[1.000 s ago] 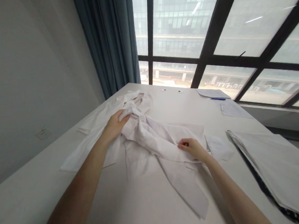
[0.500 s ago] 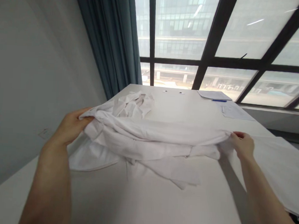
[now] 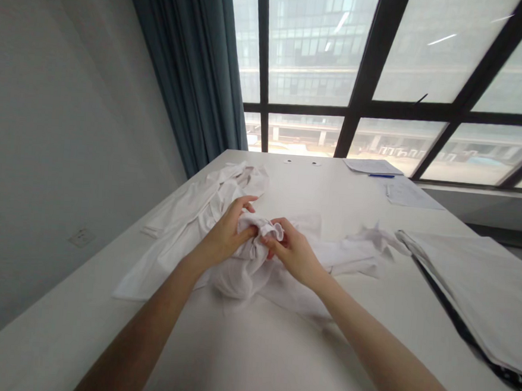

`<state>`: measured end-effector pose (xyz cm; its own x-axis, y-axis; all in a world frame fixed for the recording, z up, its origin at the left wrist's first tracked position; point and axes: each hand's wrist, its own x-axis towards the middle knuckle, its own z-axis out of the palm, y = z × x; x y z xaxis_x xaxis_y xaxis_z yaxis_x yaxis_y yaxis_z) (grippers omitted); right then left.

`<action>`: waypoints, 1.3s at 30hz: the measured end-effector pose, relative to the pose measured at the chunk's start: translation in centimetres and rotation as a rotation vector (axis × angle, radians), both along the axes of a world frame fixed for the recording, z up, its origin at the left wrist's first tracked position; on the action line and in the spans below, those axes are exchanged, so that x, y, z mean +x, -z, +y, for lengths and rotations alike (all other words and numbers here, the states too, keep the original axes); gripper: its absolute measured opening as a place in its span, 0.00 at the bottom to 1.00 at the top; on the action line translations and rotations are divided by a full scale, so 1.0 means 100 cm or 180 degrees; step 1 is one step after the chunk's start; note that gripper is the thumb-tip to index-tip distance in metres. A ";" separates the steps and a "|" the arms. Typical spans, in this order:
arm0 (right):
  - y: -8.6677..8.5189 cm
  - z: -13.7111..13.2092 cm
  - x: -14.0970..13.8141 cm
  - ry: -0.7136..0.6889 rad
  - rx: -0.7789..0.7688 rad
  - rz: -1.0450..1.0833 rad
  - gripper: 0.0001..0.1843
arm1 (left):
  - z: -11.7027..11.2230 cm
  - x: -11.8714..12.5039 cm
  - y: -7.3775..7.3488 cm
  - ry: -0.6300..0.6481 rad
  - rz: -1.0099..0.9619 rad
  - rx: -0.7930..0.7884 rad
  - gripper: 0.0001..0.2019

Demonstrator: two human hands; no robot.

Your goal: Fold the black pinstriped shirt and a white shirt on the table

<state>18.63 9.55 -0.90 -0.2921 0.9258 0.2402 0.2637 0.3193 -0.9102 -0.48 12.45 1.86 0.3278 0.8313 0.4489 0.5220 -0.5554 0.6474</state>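
Observation:
A white cloth garment (image 3: 241, 277) is bunched up between my two hands over the middle of the table. My left hand (image 3: 232, 229) grips its gathered edge from the left, thumb against the cloth. From the right, my right hand (image 3: 290, 248) pinches the same bunched edge close by. The rest of the garment hangs below my fingers and trails rightward over the tabletop. Just left of it lies a second white garment (image 3: 184, 208), rumpled, partly hidden behind my left hand and forearm.
The white table (image 3: 276, 363) reaches toward the windows. At its far right lie papers (image 3: 415, 195) and a blue pen (image 3: 381, 176). A white sheet over something black (image 3: 482, 294) lies at the right edge. A blue curtain (image 3: 194, 66) and a wall socket (image 3: 81, 238) are on the left.
My hands, which were wide apart with the garment stretched between them, have come together at the centre. The cloth is now gathered into a bunch.

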 end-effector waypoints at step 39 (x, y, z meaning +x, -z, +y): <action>-0.010 0.082 0.124 0.1007 -0.0644 0.1350 0.31 | 0.130 -0.101 -0.021 -0.2141 0.1009 0.0281 0.28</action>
